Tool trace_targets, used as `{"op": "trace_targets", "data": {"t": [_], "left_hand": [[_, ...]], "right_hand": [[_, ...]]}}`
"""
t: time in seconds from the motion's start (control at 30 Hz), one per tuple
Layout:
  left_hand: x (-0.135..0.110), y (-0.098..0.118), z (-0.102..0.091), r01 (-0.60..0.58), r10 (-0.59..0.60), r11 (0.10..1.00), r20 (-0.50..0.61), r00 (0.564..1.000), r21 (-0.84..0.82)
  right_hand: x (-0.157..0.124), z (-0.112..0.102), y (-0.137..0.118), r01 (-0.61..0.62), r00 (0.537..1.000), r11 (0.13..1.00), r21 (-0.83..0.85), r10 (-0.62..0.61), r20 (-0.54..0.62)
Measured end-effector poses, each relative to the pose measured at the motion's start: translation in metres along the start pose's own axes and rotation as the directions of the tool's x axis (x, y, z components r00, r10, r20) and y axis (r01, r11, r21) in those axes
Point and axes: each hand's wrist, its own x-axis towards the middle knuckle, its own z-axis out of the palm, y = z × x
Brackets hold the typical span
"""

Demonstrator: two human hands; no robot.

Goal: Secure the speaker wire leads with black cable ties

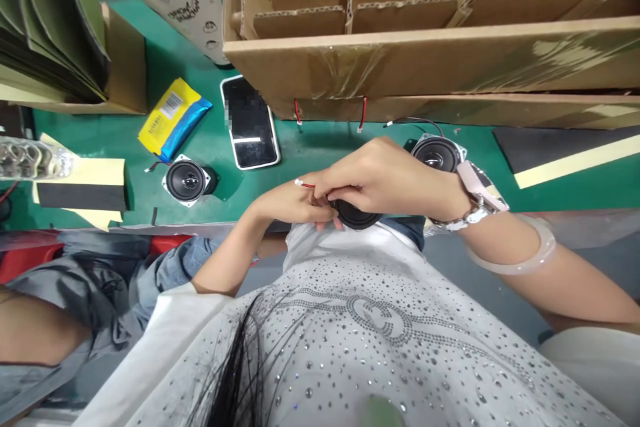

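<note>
A green workbench mat [165,60] extends beneath a partitioned cardboard box [400,67], with two red wire ends [298,112] showing below the box's front edge. Centre: the person holds a round black speaker [354,215] against the mat's near edge, its back partly visible. The right hand [385,177] is clenched over it, fingers curled around the rim; the left hand [285,205] grasps it from below, with a red lead [306,184] ending in a white connector projecting between the fingers. Whether the lead is joined cannot be told, as the fingers hide the terminals. Two further speakers rest on the mat: one at left [187,180], one at right [435,153], a thin wire [415,120] reaching it.
</note>
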Motion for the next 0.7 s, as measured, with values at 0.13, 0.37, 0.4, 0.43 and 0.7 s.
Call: {"op": "trace_targets", "data": {"t": [0.13, 0.37, 0.4, 0.43, 0.7], "left_hand": [[-0.003, -0.001, 0.004, -0.009, 0.008, 0.999, -0.029, 1.000, -0.032], [-0.013, -0.011, 0.018, 0.050, -0.063, 0.988, -0.086, 0.994, -0.148], [-0.014, -0.013, 0.021, 0.052, -0.069, 0.983, -0.093, 0.993, -0.177], [-0.015, -0.015, 0.025, 0.043, -0.065, 0.977, -0.104, 0.992, -0.207], [-0.018, -0.015, 0.050, -0.076, -0.006, 0.961, -0.298, 0.955, -0.265]], "right_hand": [[-0.001, 0.000, -0.003, -0.044, 0.999, 0.998, 0.035, 0.043, 0.031], [-0.005, 0.002, -0.005, -0.153, 0.983, 0.987, 0.058, 0.146, 0.110], [-0.006, 0.002, -0.005, -0.158, 0.982, 0.986, 0.056, 0.151, 0.112], [-0.006, 0.002, -0.005, -0.159, 0.982, 0.986, 0.058, 0.152, 0.110], [-0.012, 0.008, -0.004, -0.081, 0.996, 0.992, 0.100, 0.077, 0.049]]}}
